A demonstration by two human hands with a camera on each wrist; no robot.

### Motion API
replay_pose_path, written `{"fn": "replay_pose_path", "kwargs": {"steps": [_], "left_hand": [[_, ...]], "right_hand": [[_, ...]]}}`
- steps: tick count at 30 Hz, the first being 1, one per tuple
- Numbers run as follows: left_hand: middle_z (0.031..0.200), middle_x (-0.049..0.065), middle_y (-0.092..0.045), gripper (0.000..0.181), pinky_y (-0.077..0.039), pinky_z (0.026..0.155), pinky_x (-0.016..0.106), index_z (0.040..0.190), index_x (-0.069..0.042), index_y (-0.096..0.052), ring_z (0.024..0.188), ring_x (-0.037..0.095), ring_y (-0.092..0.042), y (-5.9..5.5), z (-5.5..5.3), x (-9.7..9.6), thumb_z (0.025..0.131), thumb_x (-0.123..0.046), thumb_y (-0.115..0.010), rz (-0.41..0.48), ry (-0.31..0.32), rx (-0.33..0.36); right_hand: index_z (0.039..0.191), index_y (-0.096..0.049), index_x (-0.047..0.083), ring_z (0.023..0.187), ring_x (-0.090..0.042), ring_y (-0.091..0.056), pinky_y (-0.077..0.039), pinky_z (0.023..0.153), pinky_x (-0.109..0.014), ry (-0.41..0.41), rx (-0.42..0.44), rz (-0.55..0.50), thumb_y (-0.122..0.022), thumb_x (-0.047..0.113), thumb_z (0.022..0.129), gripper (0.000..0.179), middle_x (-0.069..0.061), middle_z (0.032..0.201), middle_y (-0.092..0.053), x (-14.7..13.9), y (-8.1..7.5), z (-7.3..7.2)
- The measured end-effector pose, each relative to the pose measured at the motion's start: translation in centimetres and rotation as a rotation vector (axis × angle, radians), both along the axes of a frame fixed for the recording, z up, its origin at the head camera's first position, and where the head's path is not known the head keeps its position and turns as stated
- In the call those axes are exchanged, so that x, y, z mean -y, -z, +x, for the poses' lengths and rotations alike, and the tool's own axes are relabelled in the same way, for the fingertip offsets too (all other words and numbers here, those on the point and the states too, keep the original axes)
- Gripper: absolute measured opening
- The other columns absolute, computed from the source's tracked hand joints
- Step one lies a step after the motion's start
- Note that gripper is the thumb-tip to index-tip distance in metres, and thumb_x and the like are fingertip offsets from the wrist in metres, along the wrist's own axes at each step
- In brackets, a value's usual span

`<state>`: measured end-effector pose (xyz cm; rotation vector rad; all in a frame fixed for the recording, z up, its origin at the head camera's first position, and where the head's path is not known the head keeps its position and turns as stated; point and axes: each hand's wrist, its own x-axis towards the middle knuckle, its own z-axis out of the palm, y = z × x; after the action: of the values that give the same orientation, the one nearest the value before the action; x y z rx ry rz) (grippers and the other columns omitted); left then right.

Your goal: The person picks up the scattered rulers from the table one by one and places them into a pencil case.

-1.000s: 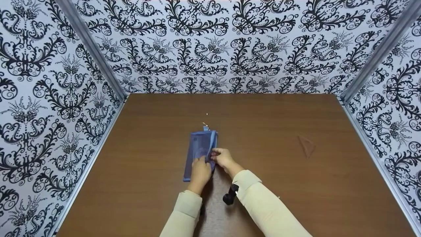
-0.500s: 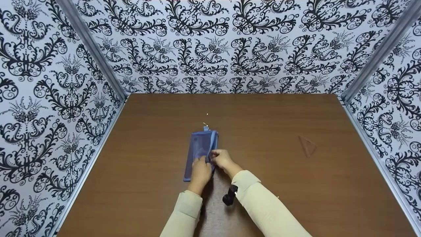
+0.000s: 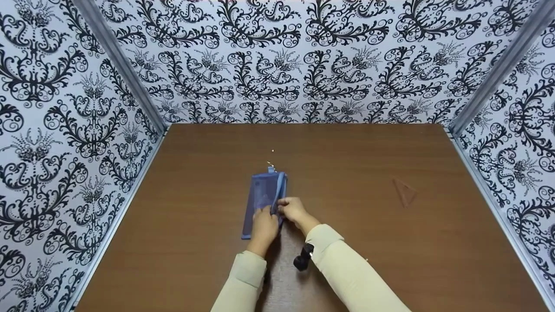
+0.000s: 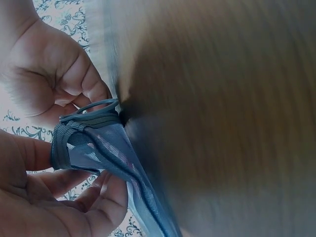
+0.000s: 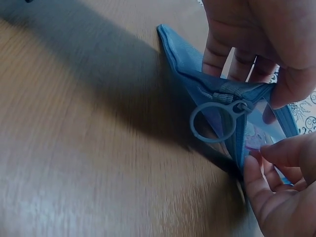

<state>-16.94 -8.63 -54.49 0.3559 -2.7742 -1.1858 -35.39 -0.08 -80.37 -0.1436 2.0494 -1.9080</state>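
A translucent blue mesh zip pouch point(image 3: 262, 190) lies on the brown table, its zipped side facing right with the two zip edges apart. My left hand point(image 3: 265, 220) grips the near part of the pouch, thumb on one side of the fabric, fingers on the other. On the right edge, my right hand point(image 3: 294, 209) pinches the material beside the zip; its thumb and fingertips meet at the edge in the right wrist view. A ring-shaped zip pull point(image 5: 213, 122) hangs at the near end. Something pinkish point(image 5: 254, 137) shows inside the pouch.
A clear reddish set square point(image 3: 404, 193) lies on the table point(image 3: 347, 164) to the right. A blue tab with a thin gold chain point(image 3: 271, 167) sticks out from the pouch's far end. Patterned walls enclose the sides and back. A black device point(image 3: 302, 258) hangs at my right wrist.
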Motion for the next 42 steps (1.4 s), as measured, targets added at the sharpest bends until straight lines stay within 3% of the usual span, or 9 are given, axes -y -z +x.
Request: {"fn": "replay_pose_path", "kwargs": {"steps": [2,4,5,6,10,12,16,23,42], "left_hand": [[0.114,0.031,-0.055,0.037,-0.041,0.097,0.052,0.121,0.013,-0.057,0.111,0.047,-0.049,0.0,0.0,0.0,0.090,-0.005,-0.051,-0.007,0.002,-0.001],[0.113,0.031,-0.055,0.037,-0.041,0.096,0.052,0.121,0.013,-0.057,0.110,0.047,-0.050,0.0,0.1,0.0,0.090,-0.005,-0.051,-0.013,0.005,-0.005],[0.112,0.031,-0.055,0.036,-0.041,0.096,0.052,0.121,0.013,-0.057,0.109,0.047,-0.050,0.0,0.1,0.0,0.090,-0.005,-0.051,-0.014,0.005,-0.008],[0.112,0.031,-0.056,0.036,-0.041,0.096,0.052,0.121,0.013,-0.057,0.109,0.046,-0.050,0.0,0.1,0.0,0.089,-0.004,-0.051,-0.016,0.006,-0.011],[0.112,0.031,-0.056,0.036,-0.042,0.095,0.052,0.120,0.013,-0.057,0.109,0.047,-0.050,0.0,0.1,0.0,0.089,-0.004,-0.052,-0.015,0.008,-0.023],[0.114,0.032,-0.056,0.036,-0.042,0.096,0.052,0.120,0.013,-0.057,0.111,0.047,-0.050,0.1,0.1,0.1,0.090,-0.005,-0.052,-0.023,0.009,-0.022],[0.118,0.033,-0.055,0.037,-0.041,0.098,0.052,0.122,0.013,-0.057,0.114,0.047,-0.049,0.2,0.1,0.1,0.091,-0.006,-0.053,-0.032,0.008,-0.017],[0.113,0.032,-0.057,0.035,-0.042,0.097,0.052,0.119,0.012,-0.059,0.111,0.047,-0.051,0.3,0.1,0.1,0.089,-0.005,-0.055,-0.029,-0.008,-0.034],[0.115,0.031,-0.057,0.034,-0.042,0.097,0.052,0.120,0.010,-0.060,0.111,0.047,-0.051,0.3,0.1,0.0,0.090,-0.006,-0.055,-0.017,-0.017,-0.021]], "right_hand": [[0.095,-0.075,0.014,0.069,-0.016,-0.067,-0.056,0.057,-0.032,0.000,0.013,-0.030,-0.067,0.000,0.081,0.022,-0.004,0.082,-0.069,-0.1,1.2,-0.7],[0.095,-0.075,0.010,0.068,-0.017,-0.067,-0.056,0.056,-0.032,0.005,0.002,-0.033,-0.066,0.000,0.081,0.020,-0.006,0.081,-0.069,-0.1,0.0,-0.1],[0.096,-0.074,0.007,0.067,-0.017,-0.067,-0.056,0.056,-0.032,0.010,-0.001,-0.031,-0.064,-0.002,0.082,0.020,-0.008,0.080,-0.069,-0.1,-1.1,0.5],[0.098,-0.073,0.004,0.068,-0.019,-0.067,-0.057,0.057,-0.033,0.023,-0.002,-0.011,-0.062,-0.004,0.083,0.021,-0.011,0.081,-0.069,-0.4,-4.5,2.2],[0.101,-0.069,-0.006,0.069,-0.023,-0.067,-0.057,0.060,-0.036,0.037,-0.010,0.032,-0.057,-0.010,0.084,0.021,-0.016,0.081,-0.067,-0.7,-13.8,6.8],[0.099,-0.071,-0.002,0.069,-0.022,-0.066,-0.057,0.060,-0.035,0.033,-0.023,0.021,-0.060,-0.006,0.085,0.018,-0.014,0.080,-0.067,-1.0,-15.8,7.9],[0.093,-0.073,0.006,0.067,-0.014,-0.064,-0.055,0.057,-0.030,0.030,-0.062,-0.038,-0.061,-0.002,0.084,0.016,-0.005,0.074,-0.067,-1.3,-13.7,6.8],[0.113,-0.061,-0.016,0.073,-0.015,-0.060,-0.055,0.068,-0.032,0.114,0.038,0.104,-0.055,-0.008,0.088,0.027,-0.018,0.090,-0.067,-2.0,-25.1,12.1],[0.112,-0.059,-0.018,0.062,-0.012,-0.052,-0.043,0.054,-0.021,0.127,-0.098,0.139,-0.053,-0.015,0.079,0.034,-0.027,0.093,-0.064,-5.8,-25.6,11.4]]}}
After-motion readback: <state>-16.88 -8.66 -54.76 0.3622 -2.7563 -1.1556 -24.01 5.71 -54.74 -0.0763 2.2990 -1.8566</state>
